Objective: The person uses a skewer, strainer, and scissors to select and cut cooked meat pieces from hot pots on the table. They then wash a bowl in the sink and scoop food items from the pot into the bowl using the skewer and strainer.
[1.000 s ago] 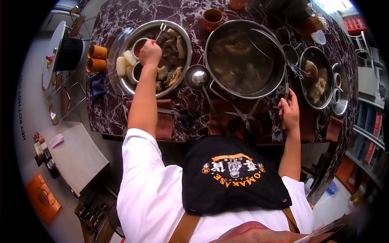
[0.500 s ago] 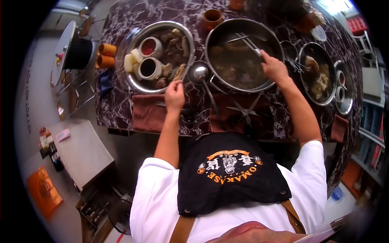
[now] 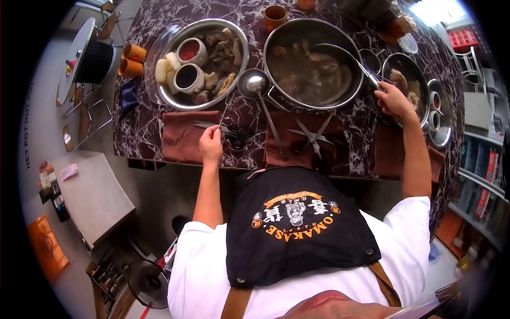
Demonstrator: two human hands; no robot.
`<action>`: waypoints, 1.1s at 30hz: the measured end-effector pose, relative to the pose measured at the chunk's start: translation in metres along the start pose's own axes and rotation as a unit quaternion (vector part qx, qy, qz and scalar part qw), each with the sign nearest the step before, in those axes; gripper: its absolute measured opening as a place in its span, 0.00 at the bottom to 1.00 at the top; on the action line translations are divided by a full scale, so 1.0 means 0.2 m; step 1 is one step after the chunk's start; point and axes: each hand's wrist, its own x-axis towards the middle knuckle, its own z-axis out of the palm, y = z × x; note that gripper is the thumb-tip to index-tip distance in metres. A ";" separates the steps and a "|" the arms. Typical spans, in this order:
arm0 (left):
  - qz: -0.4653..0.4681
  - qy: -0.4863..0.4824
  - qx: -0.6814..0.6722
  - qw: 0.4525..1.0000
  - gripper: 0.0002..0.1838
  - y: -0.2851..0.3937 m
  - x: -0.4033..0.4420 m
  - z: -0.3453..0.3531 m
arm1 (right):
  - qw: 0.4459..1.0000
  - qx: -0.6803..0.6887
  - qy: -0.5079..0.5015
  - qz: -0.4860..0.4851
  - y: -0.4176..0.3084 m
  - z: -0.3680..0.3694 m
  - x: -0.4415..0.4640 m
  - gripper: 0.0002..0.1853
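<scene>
Holding a thin metal utensil (image 3: 225,112) between pinched fingers of left hand (image 3: 211,146), near the steel bowl (image 3: 182,105), and gripping in right hand (image 3: 394,99), with fingers closed, a long utensil (image 3: 370,76) reaching into the pot (image 3: 312,107)

Ladle (image 3: 254,83) between platter (image 3: 245,52) at left and pot (image 3: 313,27) at right

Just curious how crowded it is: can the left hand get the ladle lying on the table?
Probably yes: nothing covers the ladle nearby, though the left hand holds a thin metal utensil.
</scene>
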 end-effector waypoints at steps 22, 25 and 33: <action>0.255 -0.183 0.272 0.910 0.12 0.70 0.14 0.91 | 0.987 0.152 0.047 -0.037 0.11 0.09 -0.16 0.23; 0.192 -0.255 0.395 0.861 0.13 0.74 0.25 1.36 | 0.985 0.158 0.064 -0.033 0.12 0.11 -0.20 0.22; -0.004 -0.351 0.155 0.923 0.13 0.48 0.33 1.73 | 0.956 0.268 0.104 -0.062 0.20 0.19 -0.24 0.24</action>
